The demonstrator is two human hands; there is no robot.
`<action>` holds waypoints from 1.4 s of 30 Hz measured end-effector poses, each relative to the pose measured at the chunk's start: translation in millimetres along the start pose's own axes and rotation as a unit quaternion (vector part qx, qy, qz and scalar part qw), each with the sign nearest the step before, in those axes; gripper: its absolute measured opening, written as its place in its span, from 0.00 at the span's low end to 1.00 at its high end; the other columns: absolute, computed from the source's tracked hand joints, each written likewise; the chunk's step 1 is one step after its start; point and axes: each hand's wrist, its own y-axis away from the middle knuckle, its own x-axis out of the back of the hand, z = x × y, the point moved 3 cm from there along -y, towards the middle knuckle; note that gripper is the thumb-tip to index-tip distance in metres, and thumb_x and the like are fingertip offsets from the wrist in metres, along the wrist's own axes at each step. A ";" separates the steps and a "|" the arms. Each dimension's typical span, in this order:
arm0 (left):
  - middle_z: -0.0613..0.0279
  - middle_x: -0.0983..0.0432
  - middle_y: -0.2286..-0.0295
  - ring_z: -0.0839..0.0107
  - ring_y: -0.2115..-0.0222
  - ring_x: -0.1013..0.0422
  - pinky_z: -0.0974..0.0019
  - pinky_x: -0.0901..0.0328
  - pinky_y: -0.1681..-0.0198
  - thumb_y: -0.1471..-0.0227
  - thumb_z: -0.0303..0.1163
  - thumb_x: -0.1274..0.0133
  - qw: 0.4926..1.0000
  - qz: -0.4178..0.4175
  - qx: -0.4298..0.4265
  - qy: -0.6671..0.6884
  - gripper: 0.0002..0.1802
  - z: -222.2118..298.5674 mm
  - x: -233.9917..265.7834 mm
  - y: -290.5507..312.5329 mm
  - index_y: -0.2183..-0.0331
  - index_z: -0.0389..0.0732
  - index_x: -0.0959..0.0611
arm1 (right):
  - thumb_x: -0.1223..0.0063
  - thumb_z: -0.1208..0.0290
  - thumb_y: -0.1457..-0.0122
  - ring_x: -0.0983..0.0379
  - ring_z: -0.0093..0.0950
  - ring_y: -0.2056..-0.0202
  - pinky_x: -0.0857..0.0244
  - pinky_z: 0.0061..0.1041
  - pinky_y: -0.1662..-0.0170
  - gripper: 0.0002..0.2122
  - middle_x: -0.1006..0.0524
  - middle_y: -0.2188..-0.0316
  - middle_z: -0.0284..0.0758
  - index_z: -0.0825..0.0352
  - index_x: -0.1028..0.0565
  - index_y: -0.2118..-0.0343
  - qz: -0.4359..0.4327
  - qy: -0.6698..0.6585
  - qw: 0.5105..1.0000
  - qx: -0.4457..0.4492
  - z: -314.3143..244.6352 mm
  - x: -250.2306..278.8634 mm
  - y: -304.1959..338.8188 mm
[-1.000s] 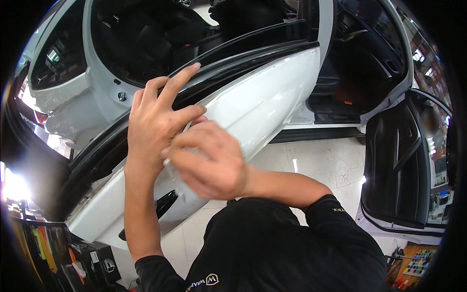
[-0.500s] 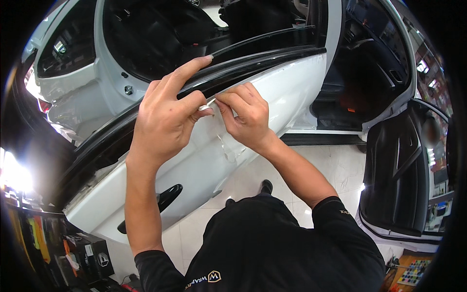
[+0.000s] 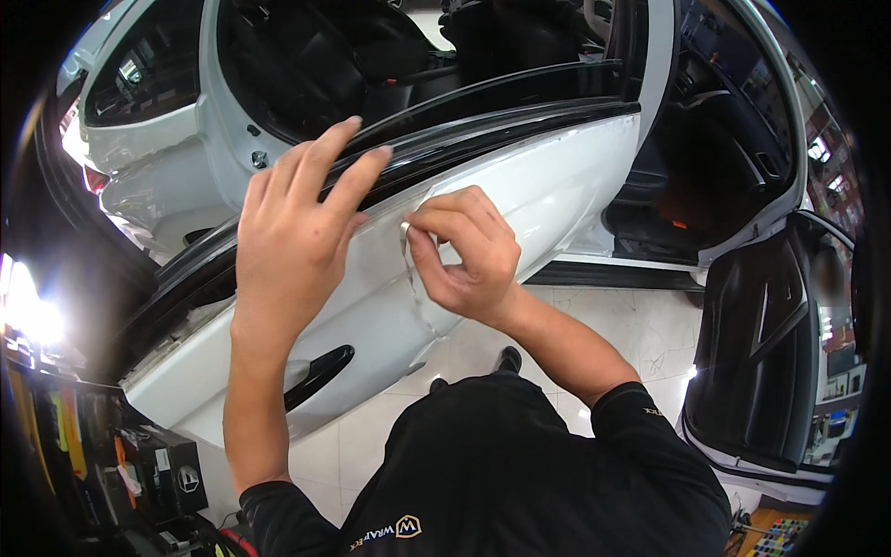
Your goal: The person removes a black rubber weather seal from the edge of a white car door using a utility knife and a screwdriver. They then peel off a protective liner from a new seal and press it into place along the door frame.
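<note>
In front of me a white car door stands open, its black window trim running along the top edge. My right hand is closed in a pinch over the door panel, with the end of a thin whitish strip between thumb and forefinger. The strip seems to trail down the panel; whether it is tape or film I cannot tell. My left hand hovers beside it near the trim, fingers spread and holding nothing. A black door handle sits lower on the panel, close to my left forearm.
Beyond the door lies the dark car interior with black seats. Another open door with a black inner panel stands at the right. Boxes and tools crowd the lower left. Pale floor tiles lie below.
My left hand has let go of the strip, opened and drawn away to the left. My right hand keeps its pinch, slightly lower. The whole view has shifted a little.
</note>
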 end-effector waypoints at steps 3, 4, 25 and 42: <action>0.65 0.25 0.43 0.58 0.48 0.27 0.55 0.34 0.45 0.66 0.25 0.29 1.000 0.018 0.008 -0.001 0.34 -0.3 3.2 7.1 0.51 0.51 0.13 | 0.36 0.88 0.54 0.26 0.30 0.72 0.32 0.25 0.70 0.11 0.20 0.70 0.38 0.71 0.19 0.67 0.006 -0.025 0.999 0.025 -9.4 -6.5 -1.7; 0.64 0.24 0.44 0.58 0.48 0.28 0.55 0.34 0.45 0.67 0.26 0.30 1.000 0.021 0.003 -0.004 0.32 2.3 4.7 8.4 0.53 0.51 0.12 | 0.35 0.88 0.56 0.25 0.32 0.71 0.31 0.26 0.68 0.12 0.20 0.70 0.39 0.71 0.19 0.66 0.004 -0.029 0.999 0.025 -13.9 -7.5 -2.8; 0.67 0.18 0.53 0.63 0.49 0.25 0.49 0.37 0.42 0.58 0.39 0.33 0.999 0.031 -0.036 -0.013 0.08 -6.2 23.4 23.7 0.72 0.49 0.11 | 0.33 0.86 0.61 0.23 0.37 0.70 0.27 0.31 0.65 0.15 0.22 0.69 0.42 0.76 0.19 0.65 0.038 -0.167 0.983 0.067 -89.5 -41.3 -26.4; 0.63 0.16 0.51 0.57 0.43 0.29 0.50 0.40 0.37 0.57 0.33 0.29 0.994 0.083 0.046 -0.060 0.08 -19.2 69.2 80.9 0.69 0.47 0.08 | 0.31 0.84 0.51 0.23 0.34 0.66 0.30 0.29 0.64 0.13 0.19 0.66 0.40 0.71 0.19 0.62 -0.078 0.034 0.996 -0.037 -11.9 -29.7 12.0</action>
